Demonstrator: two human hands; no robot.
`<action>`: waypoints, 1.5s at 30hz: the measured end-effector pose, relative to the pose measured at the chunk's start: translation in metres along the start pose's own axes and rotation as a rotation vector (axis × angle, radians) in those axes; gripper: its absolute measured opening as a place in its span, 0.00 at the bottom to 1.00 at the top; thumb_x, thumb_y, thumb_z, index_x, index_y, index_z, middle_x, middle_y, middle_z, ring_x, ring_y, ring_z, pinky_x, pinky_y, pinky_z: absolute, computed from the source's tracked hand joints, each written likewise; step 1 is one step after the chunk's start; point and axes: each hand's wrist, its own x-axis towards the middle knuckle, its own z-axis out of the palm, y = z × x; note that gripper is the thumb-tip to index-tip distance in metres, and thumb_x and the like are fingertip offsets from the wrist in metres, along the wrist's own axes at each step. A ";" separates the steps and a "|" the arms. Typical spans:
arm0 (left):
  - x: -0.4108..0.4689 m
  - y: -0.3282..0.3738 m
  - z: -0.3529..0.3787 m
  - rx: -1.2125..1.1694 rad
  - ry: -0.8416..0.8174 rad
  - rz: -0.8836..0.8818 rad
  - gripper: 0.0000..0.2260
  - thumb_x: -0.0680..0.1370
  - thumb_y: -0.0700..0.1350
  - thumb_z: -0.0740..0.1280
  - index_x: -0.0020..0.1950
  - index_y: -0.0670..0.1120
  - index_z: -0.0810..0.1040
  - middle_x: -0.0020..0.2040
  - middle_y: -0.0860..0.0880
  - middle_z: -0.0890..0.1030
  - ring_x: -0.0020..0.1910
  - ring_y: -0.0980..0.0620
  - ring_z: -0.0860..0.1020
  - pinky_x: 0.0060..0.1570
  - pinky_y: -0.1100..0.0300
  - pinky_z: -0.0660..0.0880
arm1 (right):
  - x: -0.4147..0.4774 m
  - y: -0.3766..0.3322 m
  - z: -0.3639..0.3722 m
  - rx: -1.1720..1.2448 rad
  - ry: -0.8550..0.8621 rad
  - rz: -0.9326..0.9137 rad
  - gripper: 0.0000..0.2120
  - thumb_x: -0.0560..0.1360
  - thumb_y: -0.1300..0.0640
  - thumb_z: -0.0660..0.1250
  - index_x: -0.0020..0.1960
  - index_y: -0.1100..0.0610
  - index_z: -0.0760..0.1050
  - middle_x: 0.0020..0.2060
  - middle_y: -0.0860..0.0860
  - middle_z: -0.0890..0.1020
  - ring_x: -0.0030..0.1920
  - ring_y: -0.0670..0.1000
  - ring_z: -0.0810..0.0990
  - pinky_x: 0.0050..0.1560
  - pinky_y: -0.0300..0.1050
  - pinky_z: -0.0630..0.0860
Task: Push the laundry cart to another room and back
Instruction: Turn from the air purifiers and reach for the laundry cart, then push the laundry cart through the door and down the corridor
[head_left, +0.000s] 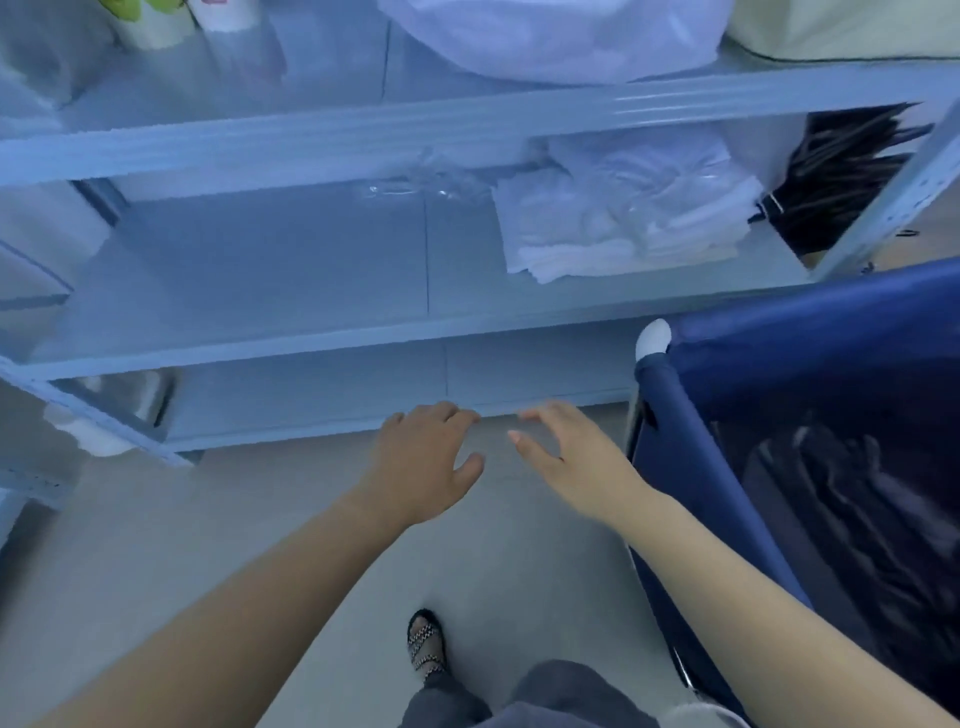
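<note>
Two empty hands reach out before a metal shelving unit, laundry cart off to the right.

The shelving unit (363, 332) fills the left and centre (folded white linens (618, 218) on its middle shelf); left hand (423, 462) and right hand (566, 457) hover over the floor with fingers spread, gripping nothing; the blue laundry cart (810, 364) stands just beside the right forearm, untouched, dark fabric inside.

Linen storeroom, metal shelves (467, 111) with folded white towels (613, 223) and bagged linen (550, 36), blue laundry cart (810, 364), plain floor (260, 519)
</note>
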 end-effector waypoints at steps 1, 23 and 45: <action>0.013 -0.005 -0.003 0.007 0.000 0.053 0.21 0.78 0.56 0.57 0.70 0.52 0.66 0.66 0.52 0.73 0.63 0.49 0.72 0.60 0.53 0.67 | 0.004 0.001 -0.002 0.002 0.026 0.039 0.21 0.78 0.43 0.57 0.65 0.54 0.69 0.62 0.48 0.72 0.61 0.49 0.71 0.59 0.46 0.69; 0.156 0.167 0.026 -0.016 -0.178 0.853 0.17 0.76 0.49 0.61 0.66 0.52 0.70 0.62 0.52 0.76 0.58 0.48 0.75 0.46 0.51 0.76 | -0.115 0.109 -0.077 0.022 0.628 0.714 0.20 0.78 0.45 0.60 0.65 0.54 0.70 0.63 0.47 0.73 0.60 0.48 0.73 0.57 0.42 0.70; 0.177 0.214 0.130 0.427 -0.360 0.838 0.33 0.74 0.53 0.64 0.74 0.51 0.52 0.72 0.51 0.57 0.73 0.48 0.51 0.69 0.33 0.52 | -0.159 0.201 -0.023 0.221 0.358 0.887 0.21 0.78 0.39 0.54 0.64 0.50 0.69 0.61 0.47 0.73 0.57 0.48 0.73 0.57 0.44 0.70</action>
